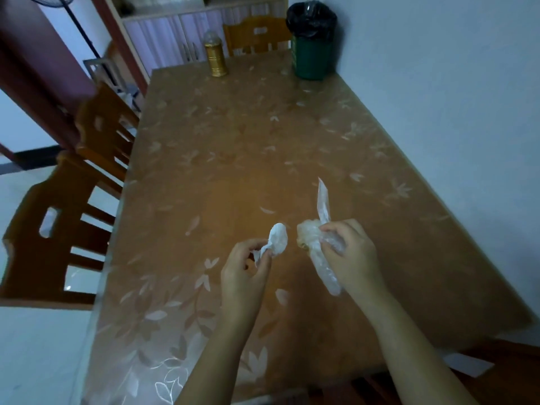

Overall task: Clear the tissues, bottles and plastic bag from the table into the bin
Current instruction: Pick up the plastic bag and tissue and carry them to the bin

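Head view: a long table (233, 159) is seen from above, covered with a glossy amber-brown sheet printed with pale leaf shapes; two bare forearms are stretched over its near half.
Left hand (245, 270): the fingers are curled, and a white tissue (277, 239) is pinched between thumb and fingertips.
Tissue: soft and crumpled, with a rounded lump raised above the fingers; it is held over the near middle of the table, just beside the bag but apart from it.
Right hand (347, 252): clenched round a clear plastic bag (309, 233), which is gripped in the fist.
Plastic bag: thin, crinkled, translucent film — one twisted strip is pointed up and away from the fist, a bunched wad is pushed out on the thumb side, and a limp tail is hung below the hand. Whether the tail is touching the tabletop cannot be told.
Bin (311, 58): round and dark green, stood on the far right corner of the table beside the wall (438, 83); a shiny black liner (311, 20) is puffed over its rim. It is well apart from both hands.
Gold cylinder (216, 58): ribbed and metallic, capped with a clear dome, set upright at the far edge, left of the bin.
Chairs: two of orange-brown wood with slatted backs are drawn up along the left side (43, 249) (105, 133) — a third (257, 35) is placed at the far end.
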Motion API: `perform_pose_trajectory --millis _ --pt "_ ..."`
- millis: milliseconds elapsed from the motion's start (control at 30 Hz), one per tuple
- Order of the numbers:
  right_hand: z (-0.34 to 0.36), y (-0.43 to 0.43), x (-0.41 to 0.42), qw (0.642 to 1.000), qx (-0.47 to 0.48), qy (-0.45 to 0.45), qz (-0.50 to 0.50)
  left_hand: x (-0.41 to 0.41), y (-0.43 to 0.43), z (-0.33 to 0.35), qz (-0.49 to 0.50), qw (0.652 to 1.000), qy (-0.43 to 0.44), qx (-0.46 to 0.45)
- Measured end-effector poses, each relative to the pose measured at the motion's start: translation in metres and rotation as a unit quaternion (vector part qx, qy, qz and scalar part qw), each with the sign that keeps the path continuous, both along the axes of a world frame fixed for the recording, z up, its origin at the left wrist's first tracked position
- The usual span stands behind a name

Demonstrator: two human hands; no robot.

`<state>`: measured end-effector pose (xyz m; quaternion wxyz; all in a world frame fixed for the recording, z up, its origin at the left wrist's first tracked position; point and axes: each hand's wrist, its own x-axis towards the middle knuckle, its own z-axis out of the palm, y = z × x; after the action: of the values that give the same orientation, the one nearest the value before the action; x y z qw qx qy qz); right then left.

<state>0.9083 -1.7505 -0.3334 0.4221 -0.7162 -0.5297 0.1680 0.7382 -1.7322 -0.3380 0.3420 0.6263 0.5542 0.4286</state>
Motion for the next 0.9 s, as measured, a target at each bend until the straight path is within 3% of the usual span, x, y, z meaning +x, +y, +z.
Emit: perform_pose_trajectory --millis 533,900 --pt "0.036 -0.014 -0.108 0.982 0.027 -0.001 0.185 -0.106 -0.062 0.017 0.163 0.986 0.020 0.027" --pt "0.054 -0.058 -0.290 0.952 0.023 0.005 0.305 -0.281 -0.149 0.037 0.267 0.963 0.001 0.036"
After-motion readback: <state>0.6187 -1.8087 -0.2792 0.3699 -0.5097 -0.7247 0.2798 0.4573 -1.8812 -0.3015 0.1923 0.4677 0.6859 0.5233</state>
